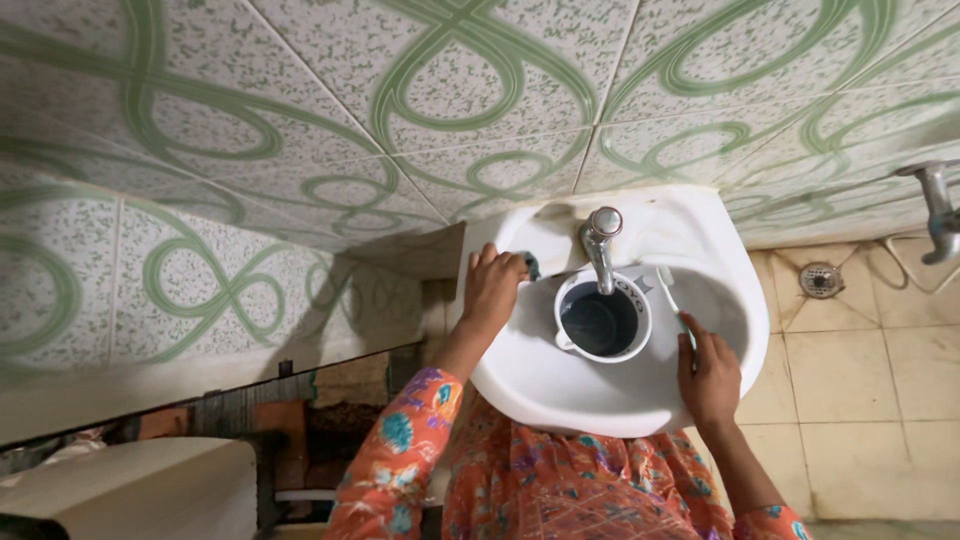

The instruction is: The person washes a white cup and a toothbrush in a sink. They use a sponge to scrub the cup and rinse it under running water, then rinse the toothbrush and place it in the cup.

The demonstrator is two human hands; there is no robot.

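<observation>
A white mug (601, 320) with dark lettering round its rim stands in the white basin (560, 385), right under the metal tap (601, 243). The left hand (493, 285) grips a dark knob on the basin's left rim, fingers curled. The right hand (708, 375) holds a white toothbrush (672, 298) at the right. Green-patterned tiles lie beyond.

A home bathroom, seen from above. A white wall-hung basin (620, 400) with a chrome tap (601, 243) sits against walls of tile (300, 120) patterned with green loops. The floor is beige tile with a round metal drain (821, 280). A second tap (938, 210) juts from the wall at the right.
</observation>
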